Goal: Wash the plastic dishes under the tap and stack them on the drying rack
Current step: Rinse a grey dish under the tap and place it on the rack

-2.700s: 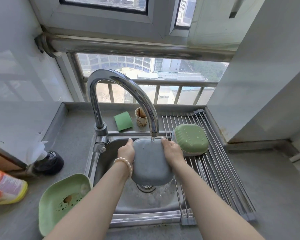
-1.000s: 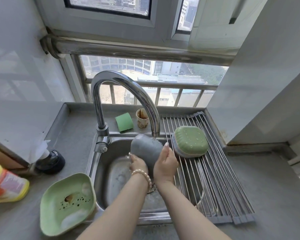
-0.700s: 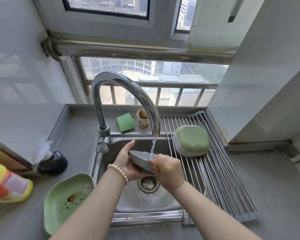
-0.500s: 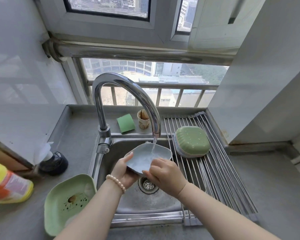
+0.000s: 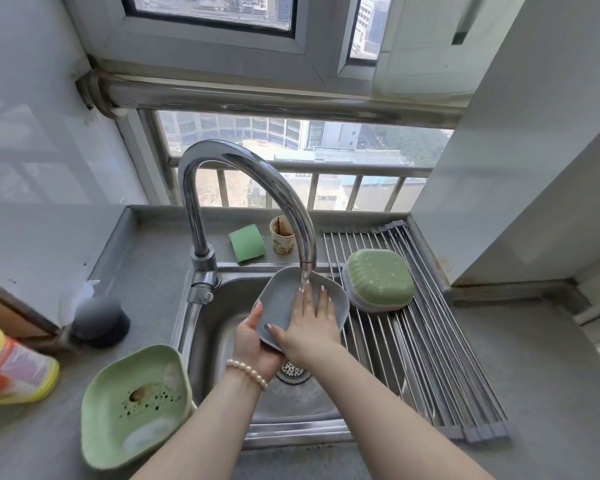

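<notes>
Head view: grey stone counter (image 5: 551, 393) below a window; left hand (image 5: 253, 344) grips the grey plastic dish (image 5: 281, 299), right hand (image 5: 312, 320) presses flat inside it, beside the steel rack (image 5: 430, 375).

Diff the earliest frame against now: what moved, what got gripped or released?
The grey dish was flipped from underside-up to hollow-up under the tap. The left hand now holds its near edge from below; the right hand let go and rubs flat inside. Unchanged: green dish on the rack, dirty green dish.
</notes>
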A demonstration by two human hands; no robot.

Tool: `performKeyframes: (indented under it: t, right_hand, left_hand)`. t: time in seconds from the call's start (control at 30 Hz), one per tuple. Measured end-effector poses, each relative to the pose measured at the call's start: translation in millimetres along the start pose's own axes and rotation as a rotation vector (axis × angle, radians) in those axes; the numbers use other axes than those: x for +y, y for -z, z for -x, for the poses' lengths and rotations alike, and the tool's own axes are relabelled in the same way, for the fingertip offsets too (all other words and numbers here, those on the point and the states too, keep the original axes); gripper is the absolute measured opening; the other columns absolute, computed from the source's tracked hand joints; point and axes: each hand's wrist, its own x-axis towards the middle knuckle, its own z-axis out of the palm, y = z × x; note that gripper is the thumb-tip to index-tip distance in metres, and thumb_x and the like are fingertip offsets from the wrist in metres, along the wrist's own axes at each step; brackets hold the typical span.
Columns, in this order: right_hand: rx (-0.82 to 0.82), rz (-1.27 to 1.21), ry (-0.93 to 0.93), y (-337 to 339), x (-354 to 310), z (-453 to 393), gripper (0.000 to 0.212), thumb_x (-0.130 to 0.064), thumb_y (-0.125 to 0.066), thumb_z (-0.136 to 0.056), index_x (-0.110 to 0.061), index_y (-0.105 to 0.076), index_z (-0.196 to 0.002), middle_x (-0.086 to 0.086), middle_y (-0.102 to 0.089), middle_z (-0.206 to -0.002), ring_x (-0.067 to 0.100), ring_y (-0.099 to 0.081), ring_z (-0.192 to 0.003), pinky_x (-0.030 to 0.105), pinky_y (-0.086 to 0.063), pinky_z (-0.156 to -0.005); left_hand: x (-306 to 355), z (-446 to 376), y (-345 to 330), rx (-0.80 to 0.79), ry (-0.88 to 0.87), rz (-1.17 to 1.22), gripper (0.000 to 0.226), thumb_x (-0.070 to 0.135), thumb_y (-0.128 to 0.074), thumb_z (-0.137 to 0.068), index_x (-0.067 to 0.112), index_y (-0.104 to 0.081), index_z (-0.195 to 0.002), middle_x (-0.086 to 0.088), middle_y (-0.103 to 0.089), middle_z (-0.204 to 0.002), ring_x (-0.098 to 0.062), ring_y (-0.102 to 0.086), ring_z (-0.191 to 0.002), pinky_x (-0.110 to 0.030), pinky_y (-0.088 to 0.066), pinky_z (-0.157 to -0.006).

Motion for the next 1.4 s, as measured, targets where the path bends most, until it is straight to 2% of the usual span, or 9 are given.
performKeyframes:
  t: [0.07, 0.23, 0.37, 0.6, 0.83, 0.97, 1.07, 1.27, 1.4]
  right_hand:
    - [0.058, -0.017, 0.089, 0, -9, -2, 0.078, -0.055, -0.020, -0.098, -0.007, 0.013, -0.150, 0.011, 0.022, -0.157, 0.027, 0.024, -0.143, 0.040, 0.017, -0.115]
    - [0.030, -0.130, 0.219, 3, -19, -7, 0.076, -0.052, -0.020, -0.097, -0.007, 0.009, -0.151, 0.011, 0.021, -0.157, 0.021, 0.025, -0.143, 0.039, 0.018, -0.115]
    - [-0.030, -0.220, 0.373, 9, -22, -3, 0.069, -0.040, -0.022, -0.099, -0.009, 0.010, -0.151, 0.009, 0.017, -0.158, 0.015, 0.023, -0.143, 0.040, 0.019, -0.115]
    - [-0.058, -0.319, 0.570, 10, -20, 21, 0.058, -0.030, -0.024, -0.104, -0.009, 0.000, -0.152, 0.006, -0.001, -0.160, 0.011, 0.008, -0.146, 0.032, 0.012, -0.117]
    - [0.147, -0.664, 0.531, -16, 2, 36, 0.050, -0.024, -0.050, -0.094, -0.022, -0.042, -0.143, 0.001, -0.047, -0.144, 0.016, -0.043, -0.134, 0.032, -0.035, -0.110]
    - [0.390, -0.451, 0.606, -27, 11, 32, 0.041, -0.023, -0.047, -0.083, -0.013, -0.063, -0.119, 0.002, -0.071, -0.108, 0.027, -0.069, -0.091, 0.037, -0.057, -0.064]
    - [0.602, -0.241, 0.692, -39, 18, 24, 0.031, -0.021, -0.052, -0.084, -0.010, -0.069, -0.107, 0.001, -0.072, -0.103, 0.018, -0.070, -0.091, 0.033, -0.058, -0.072]
    - [0.428, 0.051, 0.261, -35, 15, 20, 0.063, -0.049, -0.034, -0.088, -0.006, -0.063, -0.123, 0.014, -0.060, -0.129, 0.037, -0.052, -0.124, 0.055, -0.032, -0.105]
    - [0.193, 0.128, 0.015, -32, -4, 18, 0.085, -0.056, -0.033, -0.094, 0.001, -0.002, -0.150, 0.019, 0.002, -0.157, 0.044, 0.011, -0.143, 0.057, 0.019, -0.108]
  left_hand:
    - [-3, 3, -1, -0.021, -0.009, 0.000, 0.048, 0.038, -0.036, -0.097, 0.001, -0.059, -0.117, -0.018, -0.066, -0.114, -0.033, -0.068, -0.094, -0.045, -0.042, -0.088]
    - [-4, -2, 0, -0.059, -0.070, 0.050, 0.063, 0.060, -0.034, -0.091, 0.009, -0.056, -0.121, -0.007, -0.071, -0.108, -0.025, -0.070, -0.090, -0.043, -0.030, -0.101]
    - [4, -2, -2, -0.002, -0.138, 0.001, 0.053, 0.057, -0.037, -0.092, 0.015, -0.060, -0.114, -0.001, -0.072, -0.099, -0.024, -0.066, -0.090, -0.043, -0.040, -0.083]
    - [26, -5, -4, 0.051, -0.174, -0.282, 0.053, 0.051, -0.041, -0.093, 0.005, -0.064, -0.103, -0.016, -0.070, -0.097, -0.030, -0.065, -0.090, -0.041, -0.047, -0.081]
    - [31, -2, -16, 0.103, -0.236, -0.344, 0.052, 0.050, -0.041, -0.095, 0.005, -0.065, -0.106, -0.016, -0.070, -0.099, -0.033, -0.064, -0.093, -0.042, -0.050, -0.077]
    - [30, -1, -15, 0.246, -0.310, -0.330, 0.060, 0.054, -0.057, -0.083, 0.006, -0.063, -0.120, -0.020, -0.065, -0.117, -0.039, -0.062, -0.107, -0.053, -0.050, -0.090]
    - [33, -6, -12, 0.285, -0.362, -0.385, 0.065, 0.055, -0.063, -0.073, 0.007, -0.065, -0.116, -0.019, -0.067, -0.114, -0.039, -0.064, -0.104, -0.057, -0.049, -0.092]
    - [33, 3, -22, 0.366, -0.488, -0.480, 0.039, 0.045, -0.065, -0.079, 0.011, -0.072, -0.096, -0.013, -0.073, -0.098, -0.035, -0.068, -0.091, -0.054, -0.054, -0.084]
    - [10, 13, -30, 0.365, -0.635, -0.568, 0.023, 0.028, -0.063, -0.089, 0.013, -0.070, -0.104, -0.003, -0.072, -0.098, -0.023, -0.066, -0.099, -0.041, -0.052, -0.092]
